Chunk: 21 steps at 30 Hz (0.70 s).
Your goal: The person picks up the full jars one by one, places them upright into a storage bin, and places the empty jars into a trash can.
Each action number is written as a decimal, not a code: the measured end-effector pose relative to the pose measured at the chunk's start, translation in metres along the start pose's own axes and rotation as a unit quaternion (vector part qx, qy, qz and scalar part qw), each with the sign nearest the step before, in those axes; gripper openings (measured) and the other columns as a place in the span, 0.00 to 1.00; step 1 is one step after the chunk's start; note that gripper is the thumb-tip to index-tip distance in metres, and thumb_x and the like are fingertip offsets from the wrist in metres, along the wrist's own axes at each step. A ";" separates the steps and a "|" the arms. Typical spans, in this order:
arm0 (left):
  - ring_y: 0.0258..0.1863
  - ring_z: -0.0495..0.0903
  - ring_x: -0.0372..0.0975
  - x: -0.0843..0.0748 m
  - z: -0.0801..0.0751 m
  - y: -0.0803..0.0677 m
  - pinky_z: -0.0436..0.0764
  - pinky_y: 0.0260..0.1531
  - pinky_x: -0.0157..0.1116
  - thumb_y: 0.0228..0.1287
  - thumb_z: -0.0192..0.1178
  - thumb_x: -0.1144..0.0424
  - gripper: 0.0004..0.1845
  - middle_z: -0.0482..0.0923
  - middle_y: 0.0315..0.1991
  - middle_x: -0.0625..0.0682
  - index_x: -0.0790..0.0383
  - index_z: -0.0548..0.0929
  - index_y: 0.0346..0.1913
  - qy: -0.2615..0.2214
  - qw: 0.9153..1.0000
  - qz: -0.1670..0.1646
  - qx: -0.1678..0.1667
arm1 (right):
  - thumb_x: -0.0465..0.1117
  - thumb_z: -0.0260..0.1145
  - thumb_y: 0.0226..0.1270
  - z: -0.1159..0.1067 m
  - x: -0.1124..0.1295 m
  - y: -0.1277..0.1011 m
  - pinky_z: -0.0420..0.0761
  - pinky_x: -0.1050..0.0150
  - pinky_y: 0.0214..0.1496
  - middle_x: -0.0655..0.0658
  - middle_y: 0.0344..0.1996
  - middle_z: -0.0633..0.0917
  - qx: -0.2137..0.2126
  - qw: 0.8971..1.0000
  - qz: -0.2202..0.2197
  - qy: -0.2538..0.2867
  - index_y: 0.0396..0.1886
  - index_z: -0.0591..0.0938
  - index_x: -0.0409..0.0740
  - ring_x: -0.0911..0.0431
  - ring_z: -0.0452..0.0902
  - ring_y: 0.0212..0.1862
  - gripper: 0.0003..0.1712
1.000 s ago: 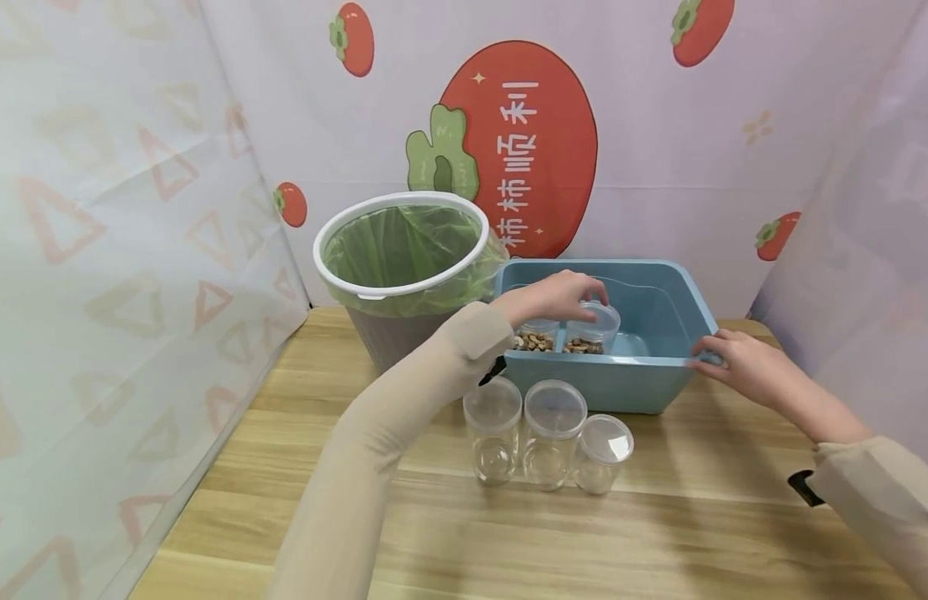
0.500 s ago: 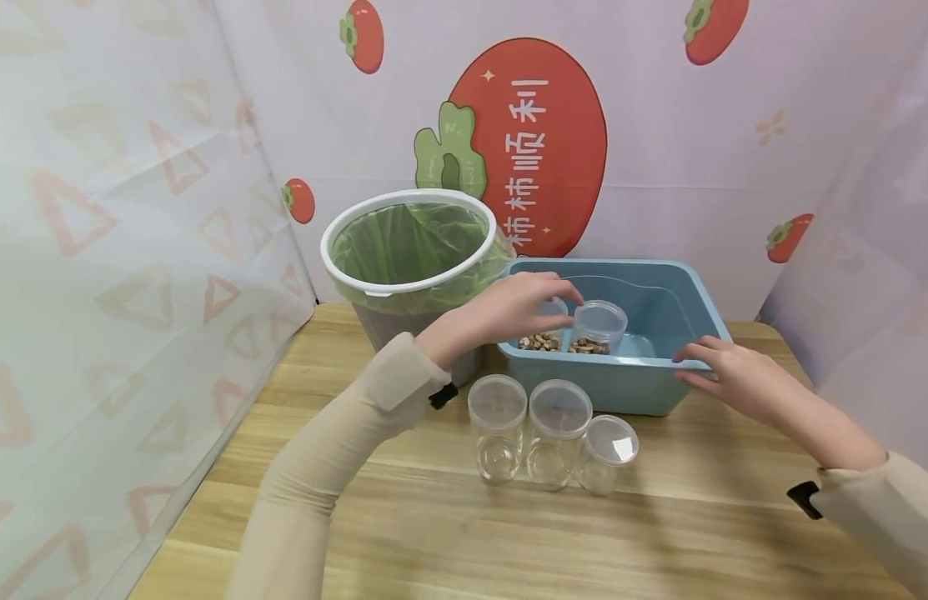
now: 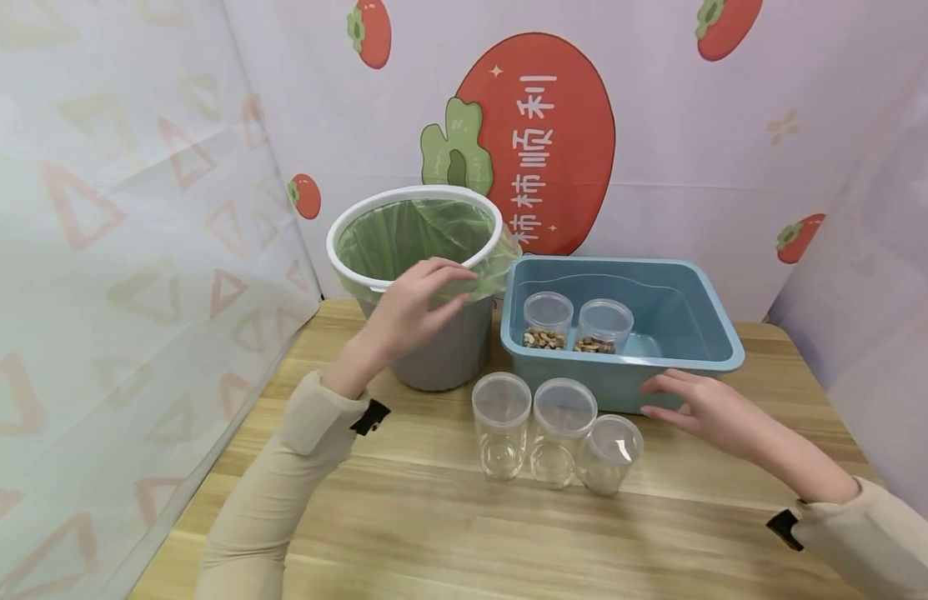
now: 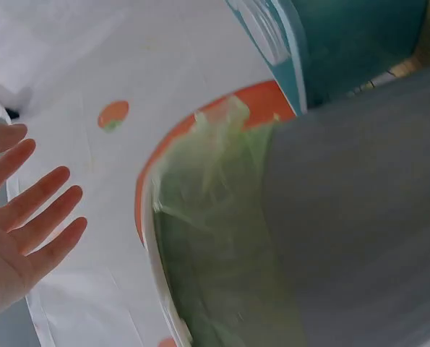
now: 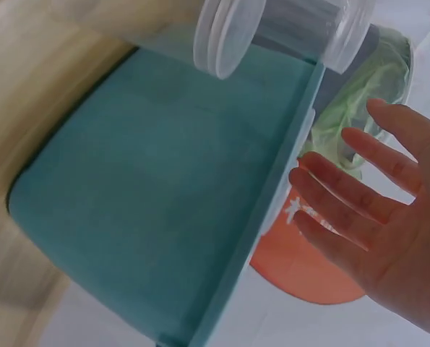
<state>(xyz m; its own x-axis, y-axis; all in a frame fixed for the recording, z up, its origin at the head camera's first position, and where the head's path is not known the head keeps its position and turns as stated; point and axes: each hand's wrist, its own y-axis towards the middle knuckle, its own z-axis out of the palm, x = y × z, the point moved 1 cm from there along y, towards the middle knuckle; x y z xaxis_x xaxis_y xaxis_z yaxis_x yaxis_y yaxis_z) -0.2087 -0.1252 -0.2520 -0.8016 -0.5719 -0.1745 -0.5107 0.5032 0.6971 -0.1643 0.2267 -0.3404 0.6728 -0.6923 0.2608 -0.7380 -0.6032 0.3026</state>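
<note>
My left hand (image 3: 411, 304) hovers by the waste bin (image 3: 441, 350), whose grey wall looks like matt plastic under a glossy white plastic rim (image 3: 343, 250). Its liner (image 3: 411, 237) is thin green film, crinkled and half see-through. My right hand (image 3: 707, 408) is at the teal tub (image 3: 704, 333), smooth plastic with a soft sheen. The three empty jars (image 3: 554, 429) in front of it are clear, glossy plastic with see-through lids; the two jars in the tub (image 3: 576, 321) look the same, though I can't be sure from here. The tabletop (image 3: 433, 533) is pale wood grain, satin-smooth, perhaps laminate. My sleeves (image 3: 283, 475) are beige matt cloth. The backdrop (image 3: 659, 150) looks like printed fabric, faintly creased.
</note>
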 end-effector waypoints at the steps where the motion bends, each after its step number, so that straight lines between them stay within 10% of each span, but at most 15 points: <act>1: 0.43 0.74 0.44 0.004 -0.003 -0.004 0.71 0.46 0.36 0.52 0.61 0.69 0.11 0.77 0.40 0.55 0.65 0.80 0.40 -0.001 1.000 -0.007 -0.014 | 0.40 0.67 0.51 0.003 0.001 -0.001 0.75 0.68 0.28 0.53 0.35 0.80 0.002 1.000 0.003 0.007 0.37 0.79 0.50 0.61 0.77 0.33 0.11; 8: 0.46 0.72 0.48 0.028 -0.020 -0.030 0.69 0.46 0.41 0.52 0.60 0.73 0.11 0.75 0.42 0.60 0.69 0.79 0.41 -0.008 0.996 -0.034 -0.077 | 0.38 0.68 0.49 0.027 0.002 -0.006 0.76 0.68 0.31 0.54 0.35 0.79 -0.026 0.999 -0.023 0.040 0.38 0.80 0.48 0.63 0.76 0.35 0.14; 21: 0.57 0.63 0.55 0.072 -0.026 -0.059 0.60 0.58 0.45 0.54 0.56 0.76 0.12 0.70 0.48 0.67 0.73 0.77 0.43 0.005 0.992 -0.078 -0.098 | 0.42 0.70 0.48 0.057 0.004 -0.018 0.75 0.56 0.40 0.43 0.45 0.77 -0.029 0.998 -0.010 0.063 0.43 0.80 0.45 0.50 0.74 0.46 0.19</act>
<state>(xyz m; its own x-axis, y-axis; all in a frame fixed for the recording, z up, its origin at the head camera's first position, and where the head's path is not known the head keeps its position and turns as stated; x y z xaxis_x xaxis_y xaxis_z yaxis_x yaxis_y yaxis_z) -0.2284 -0.2124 -0.2875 -0.7137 -0.6398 -0.2852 -0.5579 0.2730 0.7837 -0.1507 0.2123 -0.3970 0.6918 -0.6224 0.3661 -0.7220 -0.5905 0.3605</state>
